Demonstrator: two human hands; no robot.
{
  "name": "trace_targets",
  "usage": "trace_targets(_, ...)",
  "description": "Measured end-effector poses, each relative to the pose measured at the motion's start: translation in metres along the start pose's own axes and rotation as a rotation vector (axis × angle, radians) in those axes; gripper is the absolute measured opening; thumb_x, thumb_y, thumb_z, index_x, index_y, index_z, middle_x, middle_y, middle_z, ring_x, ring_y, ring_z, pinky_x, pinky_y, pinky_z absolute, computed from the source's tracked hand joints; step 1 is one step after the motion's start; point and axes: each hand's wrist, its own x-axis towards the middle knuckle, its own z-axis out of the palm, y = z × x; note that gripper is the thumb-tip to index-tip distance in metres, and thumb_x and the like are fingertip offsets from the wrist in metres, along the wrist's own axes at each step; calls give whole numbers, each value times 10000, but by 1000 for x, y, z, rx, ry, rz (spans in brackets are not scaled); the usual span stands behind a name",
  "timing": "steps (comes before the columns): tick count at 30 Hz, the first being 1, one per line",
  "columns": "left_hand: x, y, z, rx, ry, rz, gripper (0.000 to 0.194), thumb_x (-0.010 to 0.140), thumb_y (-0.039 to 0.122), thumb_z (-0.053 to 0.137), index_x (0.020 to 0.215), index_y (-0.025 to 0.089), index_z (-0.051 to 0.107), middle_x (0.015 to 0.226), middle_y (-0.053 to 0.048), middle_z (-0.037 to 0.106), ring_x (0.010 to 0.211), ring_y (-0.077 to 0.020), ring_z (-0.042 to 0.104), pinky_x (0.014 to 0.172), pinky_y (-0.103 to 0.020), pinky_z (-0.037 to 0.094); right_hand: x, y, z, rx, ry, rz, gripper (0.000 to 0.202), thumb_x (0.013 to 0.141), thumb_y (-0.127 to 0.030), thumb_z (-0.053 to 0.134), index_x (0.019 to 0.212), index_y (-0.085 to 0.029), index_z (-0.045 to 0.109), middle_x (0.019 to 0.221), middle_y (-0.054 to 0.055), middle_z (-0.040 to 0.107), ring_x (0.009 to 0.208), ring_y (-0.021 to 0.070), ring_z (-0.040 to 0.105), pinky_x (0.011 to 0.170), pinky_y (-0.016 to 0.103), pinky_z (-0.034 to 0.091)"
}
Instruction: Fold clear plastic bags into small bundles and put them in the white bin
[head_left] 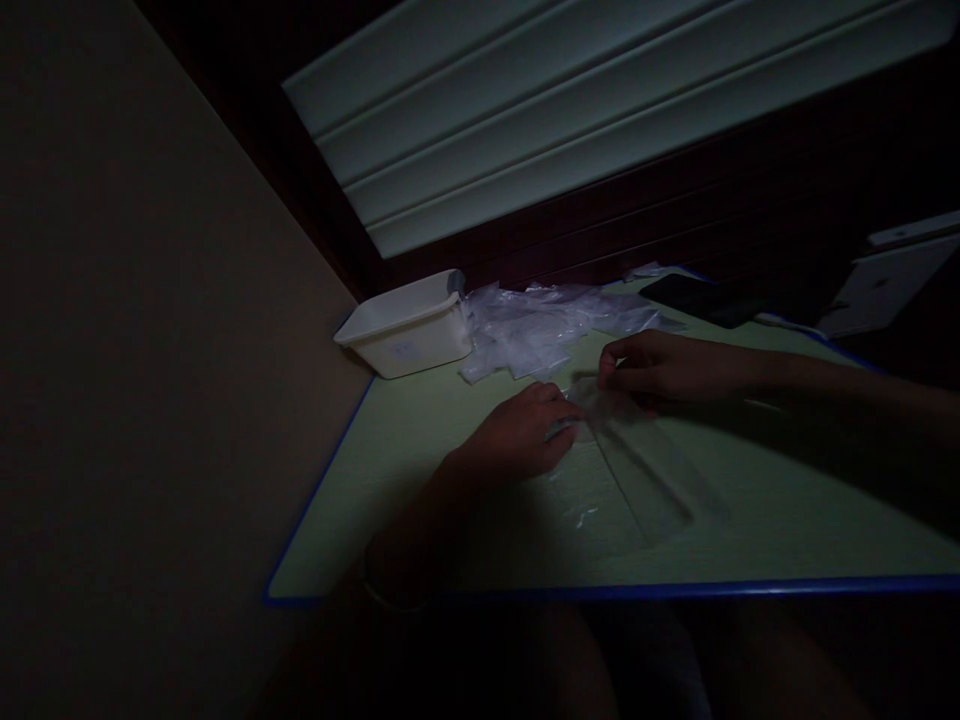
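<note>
A clear plastic bag (637,475) lies over the light green tabletop (420,450), its far end between my two hands. My left hand (525,430) is closed at the bag's upper left edge, fingers curled on the plastic. On the other side, my right hand (652,365) pinches the bag's top edge between thumb and fingers. Beyond the hands spreads a heap of clear plastic bags (540,320). The scene is dim, so the exact grip of the fingertips is hard to see.
A white plastic bin (412,335) stands at the back left, beside the heap. Toward the back right lie a dark flat object (701,298) and a white object (885,290). Blue edging (675,590) borders the table. A wall (187,350) rises on the left.
</note>
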Motion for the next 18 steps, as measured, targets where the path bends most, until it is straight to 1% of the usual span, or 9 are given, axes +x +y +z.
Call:
trace_targets(4,-1,0,1,-2,17,2,299,912,265,480,1159,190,633,1040,-72,596,1031,-198,539,927,-329,455,0,-4,8,118,59,-6,308,787,-498,628,813,-216,507,501,-35,553,438,117,466,425,244,328)
trace_targets(8,-1,0,4,-2,28,31,291,914,255,477,1147,181,635,1040,-71,600,1025,-195,541,931,-331,454,-1,-6,13,254,89,-43,345,762,-516,660,806,-218,492,518,-48,520,438,100,439,416,234,304)
trace_targets(11,-1,1,3,-6,34,41,271,915,254,476,1117,186,643,1042,-71,610,1022,-198,545,925,-340,458,-3,-7,15,339,118,-127,347,789,-526,638,788,-206,504,593,-29,540,473,91,437,432,233,305)
trace_targets(13,-1,1,0,-13,38,38,258,913,258,478,1093,189,649,1038,-71,618,1014,-199,553,915,-343,461,-3,-6,16,373,119,-171,346,817,-529,611,796,-199,512,662,-10,565,507,94,448,449,236,315)
trace_targets(16,-4,-3,-10,-6,68,-21,238,907,255,469,1010,179,670,980,-68,639,946,-190,579,865,-330,471,-3,-4,19,402,105,-225,339,851,-526,575,818,-193,525,716,5,569,558,105,462,475,240,334)
trace_targets(18,-6,-8,-16,16,104,-114,237,895,233,456,949,171,679,925,-65,655,866,-181,594,803,-318,476,-3,-3,21,396,96,-252,338,867,-524,556,840,-188,543,721,6,559,580,111,465,489,240,344)
